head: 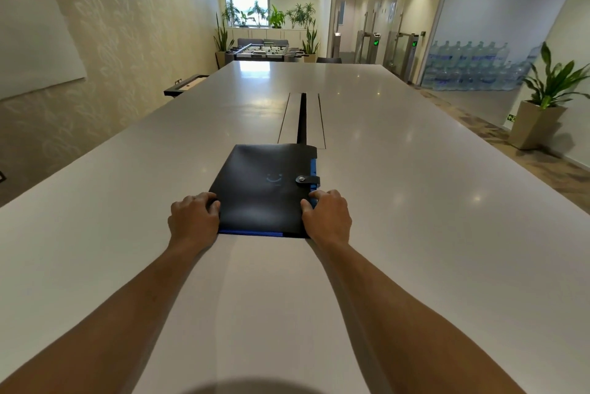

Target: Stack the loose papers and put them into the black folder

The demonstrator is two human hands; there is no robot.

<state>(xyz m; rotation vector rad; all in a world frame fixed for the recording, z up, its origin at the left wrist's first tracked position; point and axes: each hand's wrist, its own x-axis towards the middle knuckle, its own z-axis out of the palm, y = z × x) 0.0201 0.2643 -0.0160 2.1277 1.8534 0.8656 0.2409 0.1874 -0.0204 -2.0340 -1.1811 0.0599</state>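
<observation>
On the near half of the long, glossy pale-grey table [415, 170] lay the flat black leather-look folder [255, 199], closed, its snap tab [307, 179] buttoned over the right-hand edge. A faint smiley mark showed on the cover. Blue lining or inner pockets [314, 170] peeped out along the right side and the near edge.

The person's left hand [193, 218] sat at the folder's near-left corner, fingers curled against the edge, thumb side touching the cover. The right hand [327, 216] mirrored it at the near-right corner, fingers bent over the blue edge just below the snap tab. Neither hand was spread flat; both looked loosely cupped on the folder's sides. My reading: this two-sided hold served to square the folder on the table or steady it, possibly after fastening, though that is a guess.

No loose papers were visible anywhere on the table. With the tab buttoned, I judged them already inside and the task near its end, but the cover hid the contents, so I could not confirm it.

Hard to make out: whether the fingertips were under the folder or only against it, since the hands covered both near corners. A dark cable slot with metal flaps [301, 119] ran down the table's middle, its near end touching or passing behind the folder's far edge; which, I could not tell. A dark blur cut across the bottom of the view.
</observation>
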